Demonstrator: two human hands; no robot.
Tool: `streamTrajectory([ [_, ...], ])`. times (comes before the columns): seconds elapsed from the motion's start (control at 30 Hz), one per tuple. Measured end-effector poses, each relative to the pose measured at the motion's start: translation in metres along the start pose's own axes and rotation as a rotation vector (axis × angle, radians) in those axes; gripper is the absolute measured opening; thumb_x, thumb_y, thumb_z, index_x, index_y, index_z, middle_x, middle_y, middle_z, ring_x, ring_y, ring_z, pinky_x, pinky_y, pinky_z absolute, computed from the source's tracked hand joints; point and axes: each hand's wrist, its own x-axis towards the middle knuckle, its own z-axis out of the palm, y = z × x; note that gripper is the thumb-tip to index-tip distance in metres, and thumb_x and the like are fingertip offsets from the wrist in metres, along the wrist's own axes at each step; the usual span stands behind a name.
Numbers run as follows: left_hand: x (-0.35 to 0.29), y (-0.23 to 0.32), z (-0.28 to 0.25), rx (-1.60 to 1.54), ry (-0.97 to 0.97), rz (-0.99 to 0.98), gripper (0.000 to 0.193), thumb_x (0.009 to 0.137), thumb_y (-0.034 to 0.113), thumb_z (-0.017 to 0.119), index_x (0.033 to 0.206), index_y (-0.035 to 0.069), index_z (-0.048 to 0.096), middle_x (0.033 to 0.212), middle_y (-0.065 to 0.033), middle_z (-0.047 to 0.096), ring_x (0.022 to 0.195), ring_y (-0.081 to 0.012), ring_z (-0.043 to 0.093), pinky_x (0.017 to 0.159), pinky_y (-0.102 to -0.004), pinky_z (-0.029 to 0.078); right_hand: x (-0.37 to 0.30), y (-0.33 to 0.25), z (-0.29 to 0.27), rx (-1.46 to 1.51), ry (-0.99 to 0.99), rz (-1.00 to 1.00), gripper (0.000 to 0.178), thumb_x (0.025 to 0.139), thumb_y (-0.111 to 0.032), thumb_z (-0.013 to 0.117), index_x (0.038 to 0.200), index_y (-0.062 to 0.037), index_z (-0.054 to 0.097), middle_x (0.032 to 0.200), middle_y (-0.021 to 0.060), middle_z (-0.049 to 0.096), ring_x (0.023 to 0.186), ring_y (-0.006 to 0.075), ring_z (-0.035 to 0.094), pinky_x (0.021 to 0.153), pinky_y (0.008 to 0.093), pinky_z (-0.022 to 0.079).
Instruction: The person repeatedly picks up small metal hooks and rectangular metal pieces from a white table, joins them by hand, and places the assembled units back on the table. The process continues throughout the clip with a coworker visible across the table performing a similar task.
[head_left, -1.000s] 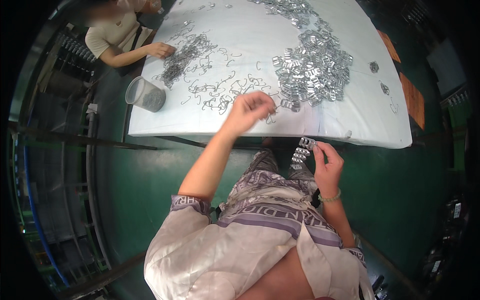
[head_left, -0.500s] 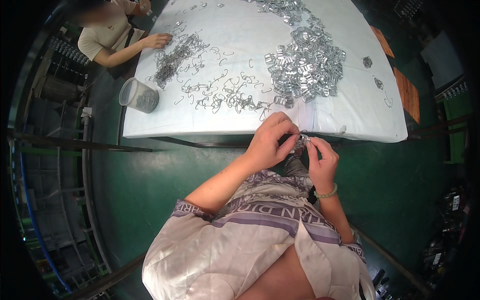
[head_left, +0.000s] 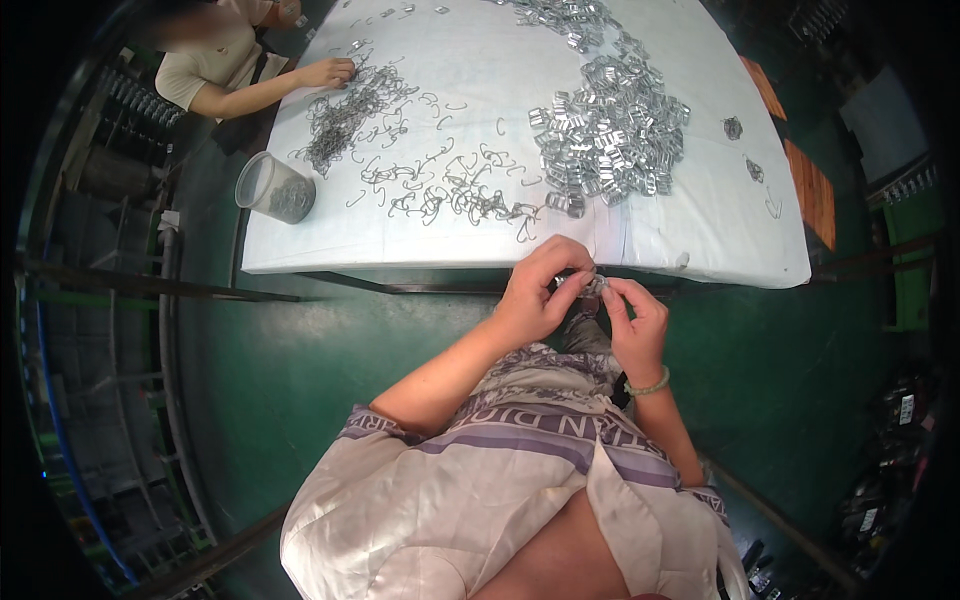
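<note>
**Silver metal piece (head_left: pixel 597 286) is being held by the near edge of the table (head_left: pixel 420 250)**

The piece is sitting between the person's 2 hands, partly hidden by fingers. The right hand (head_left: pixel 640 322) is pinching it from the right, thumb and fingertips forming the grip; a beaded bracelet (head_left: pixel 648 384) is circling that wrist. The left hand (head_left: pixel 540 292) is closing its own grip on the piece's other side, thumb against curled fingers.

Beyond them, loose wire hooks (head_left: pixel 465 195) are lying scattered on the white covering. To their right, a heap of silver metal pieces (head_left: pixel 612 130) is spreading toward the far side. To the left, a clear tub (head_left: pixel 272 190) is leaning near a dense hook pile (head_left: pixel 340 125), where a co-worker's hand (head_left: pixel 332 72) is reaching in.
</note>
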Motion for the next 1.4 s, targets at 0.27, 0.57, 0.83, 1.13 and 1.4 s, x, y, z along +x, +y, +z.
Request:
streamTrajectory([
  [0.27,-0.011,0.001,-0.002,-0.047,-0.017,-0.092,0.005,0.086,-0.002,0.057,0.091,-0.001,0.057,0.087,-0.0082,0.063,0.078,-0.0147,0.059,0.074,-0.0263,0.047,0.06,0.06,0.002,-0.149,0.184,-0.081,0.018,0.086,-0.014,0.062,0.093,0.0016,0.067,0.078,0.0111,0.063,0.069,0.02,0.06,0.063,0.0307,0.046],
  [0.57,-0.018,0.006,-0.001,-0.018,0.035,-0.092,0.008,0.081,-0.002,0.059,0.088,0.001,0.058,0.082,-0.0094,0.062,0.077,-0.0223,0.059,0.072,-0.0294,0.046,0.131,0.103,0.032,-0.659,0.151,0.001,0.025,0.071,-0.015,0.074,0.089,-0.0015,0.065,0.078,0.0114,0.059,0.075,0.0271,0.059,0.069,0.0378,0.047],
  [0.83,-0.019,-0.001,-0.003,-0.015,0.016,-0.108,0.004,0.083,-0.001,0.058,0.087,0.0,0.058,0.082,-0.0096,0.062,0.072,-0.0186,0.06,0.069,-0.0283,0.047,0.122,0.102,0.021,-0.341,0.106,0.199,0.024,0.072,0.0,0.068,0.095,-0.0022,0.061,0.074,0.0073,0.062,0.067,0.0209,0.062,0.063,0.0332,0.05],
  [1.13,-0.018,-0.004,0.003,-0.018,-0.001,-0.146,0.004,0.084,0.0,0.059,0.088,-0.001,0.058,0.08,-0.0075,0.062,0.072,-0.014,0.059,0.068,-0.0265,0.047,0.097,0.086,-0.008,0.661,0.072,0.585,0.016,0.083,-0.002,0.062,0.099,0.0006,0.057,0.087,0.0044,0.064,0.075,0.0158,0.062,0.07,0.0304,0.051],
  [1.4,-0.015,-0.008,0.016,-0.013,0.103,-0.211,0.005,0.083,0.003,0.061,0.085,0.0,0.058,0.073,-0.0078,0.061,0.06,-0.012,0.055,0.053,-0.0249,0.043,0.043,0.038,0.0,1.129,-0.02,0.579,0.009,0.084,-0.004,0.065,0.092,-0.0051,0.061,0.09,0.0048,0.064,0.081,0.0135,0.059,0.074,0.027,0.044],
])
